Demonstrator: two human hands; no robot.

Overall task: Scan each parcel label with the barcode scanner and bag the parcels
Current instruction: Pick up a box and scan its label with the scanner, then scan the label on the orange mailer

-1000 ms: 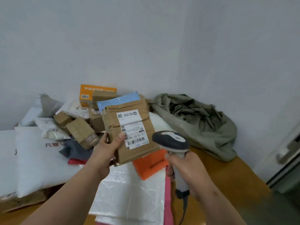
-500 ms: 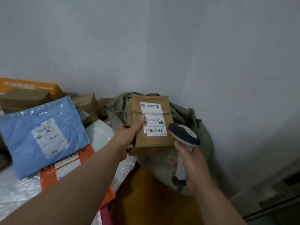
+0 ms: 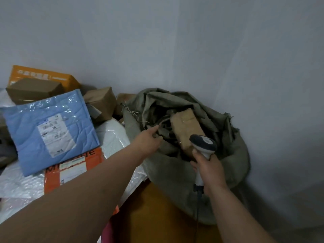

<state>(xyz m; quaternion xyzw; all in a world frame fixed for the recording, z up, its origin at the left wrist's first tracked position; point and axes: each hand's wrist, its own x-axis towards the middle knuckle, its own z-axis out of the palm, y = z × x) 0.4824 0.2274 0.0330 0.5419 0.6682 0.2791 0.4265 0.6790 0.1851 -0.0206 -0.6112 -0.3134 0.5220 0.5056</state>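
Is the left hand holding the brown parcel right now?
No, the left hand reaches over the sack's edge with nothing in its grip, while the brown parcel lies apart inside the sack.

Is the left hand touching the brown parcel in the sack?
Apart. The head view shows sack cloth between the left hand and the brown parcel; its fingers rest on the cloth.

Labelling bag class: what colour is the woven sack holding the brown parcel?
Drab olive-green woven sack, frayed at the rim; head view.
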